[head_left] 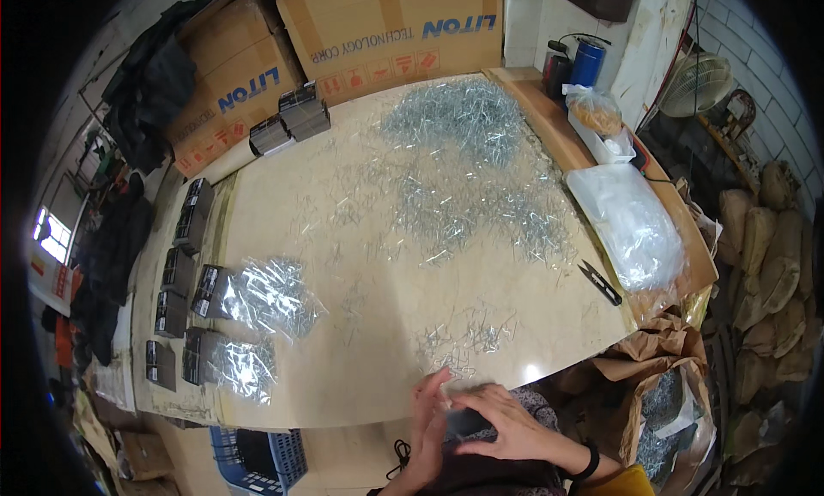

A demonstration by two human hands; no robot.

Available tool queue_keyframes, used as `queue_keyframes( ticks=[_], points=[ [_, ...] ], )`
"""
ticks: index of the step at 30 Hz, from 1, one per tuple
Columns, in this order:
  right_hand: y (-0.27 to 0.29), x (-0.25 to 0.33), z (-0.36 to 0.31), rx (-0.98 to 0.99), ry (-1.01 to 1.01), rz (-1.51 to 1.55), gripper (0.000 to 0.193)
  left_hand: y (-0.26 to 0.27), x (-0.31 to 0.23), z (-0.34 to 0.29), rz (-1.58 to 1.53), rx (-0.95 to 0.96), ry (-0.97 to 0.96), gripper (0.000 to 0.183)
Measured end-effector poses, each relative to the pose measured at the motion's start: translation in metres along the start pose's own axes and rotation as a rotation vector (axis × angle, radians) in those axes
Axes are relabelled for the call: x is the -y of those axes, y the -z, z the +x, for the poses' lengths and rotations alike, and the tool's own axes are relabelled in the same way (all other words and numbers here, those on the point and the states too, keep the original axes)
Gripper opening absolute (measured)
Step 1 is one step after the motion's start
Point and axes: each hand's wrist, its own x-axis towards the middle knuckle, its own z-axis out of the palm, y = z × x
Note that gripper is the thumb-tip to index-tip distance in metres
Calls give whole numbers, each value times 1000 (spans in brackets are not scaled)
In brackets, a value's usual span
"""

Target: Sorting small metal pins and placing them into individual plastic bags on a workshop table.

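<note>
My left hand [427, 427] is at the near table edge, its fingers stretched upward and seen edge-on. Facing it, my right hand [505, 423] is curved, with a gap between thumb and fingers and the fingertips close to the left hand. Both look open; whether anything small lies between the fingertips is unclear. Just beyond them is a loose scatter of small silvery bent wire pieces [463, 335]. Farther off lie more patches of the same pieces and a large heap of wire pieces [463, 114] at the back of the table [343, 367].
Clear bags of wire pieces [273, 297] and stacks of dark printed cards [196, 213] line the left side. Thread snips [601, 283] and a pile of clear plastic bags [631, 226] are at right. Cardboard boxes [386, 33] wall the back; an open paper sack [665, 410] stands lower right.
</note>
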Motion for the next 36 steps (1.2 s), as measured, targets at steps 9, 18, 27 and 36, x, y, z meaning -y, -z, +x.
queue_keyframes(
  ticks=[9,18,27,36],
  points=[
    [-9,-8,-32,-261,-418,400,7,2,17,-34,-24,20,307,39],
    [-16,-24,-62,-27,-294,167,15,8,23,-57,332,315,319,24],
    [-41,-83,-111,201,-567,761,18,29,66,-73,57,629,754,26],
    [-63,-102,-113,90,-305,-269,21,14,130,-100,590,359,381,26]
  ],
)
